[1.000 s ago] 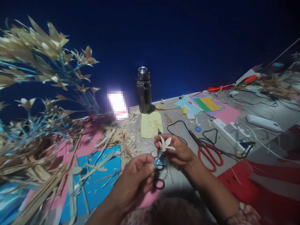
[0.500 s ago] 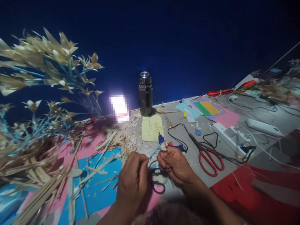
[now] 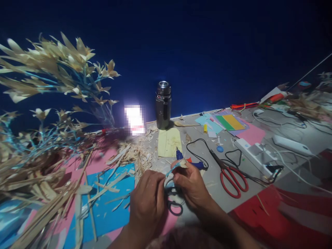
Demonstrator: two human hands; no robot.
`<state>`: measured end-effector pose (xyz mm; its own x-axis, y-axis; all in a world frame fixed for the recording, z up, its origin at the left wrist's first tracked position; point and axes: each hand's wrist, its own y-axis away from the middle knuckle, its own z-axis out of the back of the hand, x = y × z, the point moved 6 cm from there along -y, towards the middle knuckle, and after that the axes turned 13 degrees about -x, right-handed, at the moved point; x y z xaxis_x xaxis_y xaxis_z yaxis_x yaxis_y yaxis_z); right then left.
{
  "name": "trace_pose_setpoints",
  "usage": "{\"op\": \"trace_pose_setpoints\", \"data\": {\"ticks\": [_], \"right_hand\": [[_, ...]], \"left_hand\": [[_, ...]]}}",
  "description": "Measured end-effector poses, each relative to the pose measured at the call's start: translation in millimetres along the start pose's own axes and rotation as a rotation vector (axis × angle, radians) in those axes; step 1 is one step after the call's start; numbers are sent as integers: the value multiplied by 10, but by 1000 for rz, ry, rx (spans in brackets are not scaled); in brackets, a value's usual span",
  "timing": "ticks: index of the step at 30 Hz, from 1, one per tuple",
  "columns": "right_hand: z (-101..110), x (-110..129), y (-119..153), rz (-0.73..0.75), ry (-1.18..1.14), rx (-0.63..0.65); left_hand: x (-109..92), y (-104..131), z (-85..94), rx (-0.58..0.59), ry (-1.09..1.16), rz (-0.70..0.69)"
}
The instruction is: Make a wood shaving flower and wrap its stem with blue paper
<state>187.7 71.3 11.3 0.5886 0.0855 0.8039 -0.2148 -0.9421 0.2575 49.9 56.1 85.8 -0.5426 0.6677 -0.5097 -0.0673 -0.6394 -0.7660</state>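
My left hand [image 3: 148,193] is closed in a pinch on the lower end of a thin light-blue stem [image 3: 171,170]. My right hand [image 3: 190,180] has its fingers closed around the pale husk piece [image 3: 183,162] at the stem's upper end. Black-handled scissors [image 3: 175,207] lie between and below the hands. Just beyond my right hand rests a blue glue gun [image 3: 178,154], partly hidden by the fingers. A yellow paper [image 3: 169,143] lies behind it.
A dark flask [image 3: 163,107] stands at the back. Red-handled scissors [image 3: 233,180], a cord and a white power strip [image 3: 256,155] lie to the right. Husk flowers on blue stems [image 3: 77,72] rise at the left, above husk strips and a blue sheet [image 3: 109,204].
My right hand's fingers have shifted up around the husk piece and cover more of it. The whole view has moved slightly.
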Motion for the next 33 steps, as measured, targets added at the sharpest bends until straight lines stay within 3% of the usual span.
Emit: {"op": "trace_pose_setpoints", "data": {"ticks": [6, 9, 12, 16, 19, 23, 26, 29, 33], "right_hand": [[-65, 45, -19, -26, -27, -45], [-83, 55, -30, -34, -50, -17], [-90, 76, -34, -51, -69, 20], [-101, 73, -33, -133, -86, 107], [-112, 63, -33, -193, -105, 185], [-121, 55, -39, -245, -99, 252], [-80, 27, -59, -297, -100, 220], [-1, -26, -73, -341, -113, 167], [85, -90, -55, -333, -109, 163]], "left_hand": [[-1, 19, 24, -4, 21, 14], [47, 2, 35, 6, 120, 171], [213, 60, -56, 99, 323, 614], [269, 332, -328, 363, 847, 1325], [170, 426, -426, 535, 1159, 1559], [131, 422, -422, 570, 1226, 1578], [170, 380, -367, 460, 1088, 1502], [268, 307, -246, 282, 816, 1339], [311, 233, -138, 205, 644, 1143]]}}
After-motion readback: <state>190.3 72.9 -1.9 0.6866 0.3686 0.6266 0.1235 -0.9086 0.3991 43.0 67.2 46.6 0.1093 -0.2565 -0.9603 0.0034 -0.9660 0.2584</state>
